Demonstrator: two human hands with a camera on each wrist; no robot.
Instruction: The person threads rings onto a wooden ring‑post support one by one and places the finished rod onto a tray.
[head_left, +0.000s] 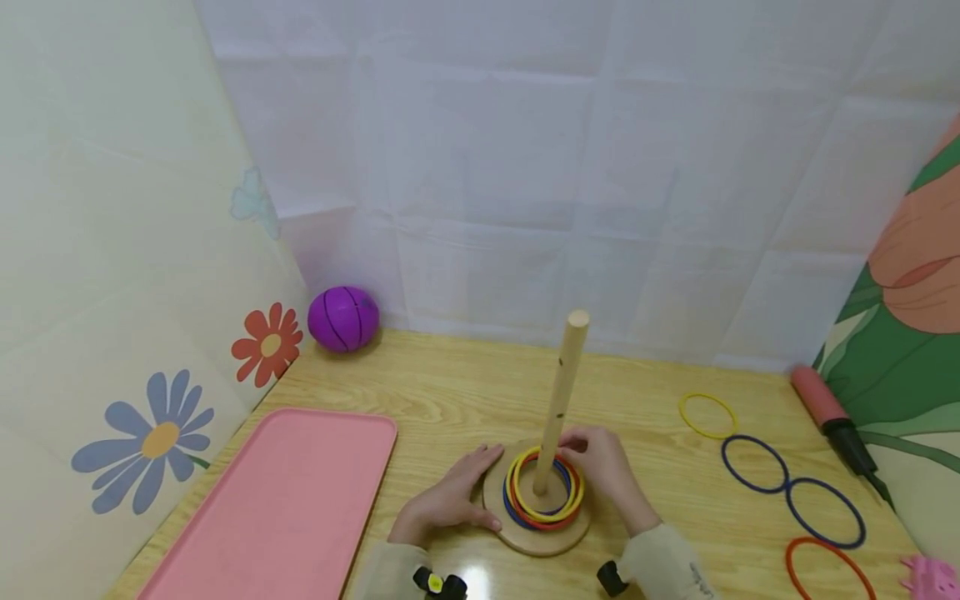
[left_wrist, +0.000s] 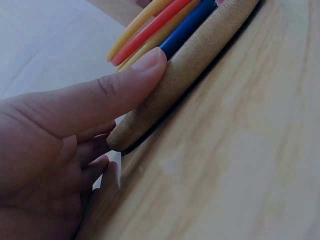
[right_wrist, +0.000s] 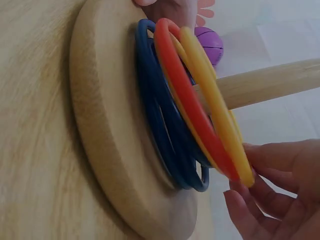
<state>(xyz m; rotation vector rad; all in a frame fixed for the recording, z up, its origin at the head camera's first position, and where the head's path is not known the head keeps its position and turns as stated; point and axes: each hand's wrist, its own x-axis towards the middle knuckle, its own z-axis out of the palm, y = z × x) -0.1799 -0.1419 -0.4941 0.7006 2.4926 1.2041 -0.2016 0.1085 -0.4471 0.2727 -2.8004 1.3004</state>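
Observation:
A wooden ring-toss stand has a round base [head_left: 536, 546] and an upright peg [head_left: 566, 379]. Stacked around the peg lie several yellow, red and blue rings. My left hand [head_left: 453, 493] holds the base's left rim, its thumb [left_wrist: 145, 67] on top beside the blue ring [left_wrist: 187, 27] and the fingers along the edge. On the other side, my right hand [head_left: 603, 467] pinches the top yellow ring [right_wrist: 212, 90] at its far right edge. There the yellow ring and the red ring [right_wrist: 185, 90] sit tilted above the blue rings [right_wrist: 162, 117].
At left lies a pink tray [head_left: 300, 492], with a purple ball [head_left: 343, 319] behind it. On the right lie a loose yellow ring [head_left: 684, 412], two blue rings and a red ring [head_left: 825, 543]. Farther right are a pink-and-black pump [head_left: 832, 412] and a pink toy [head_left: 932, 577].

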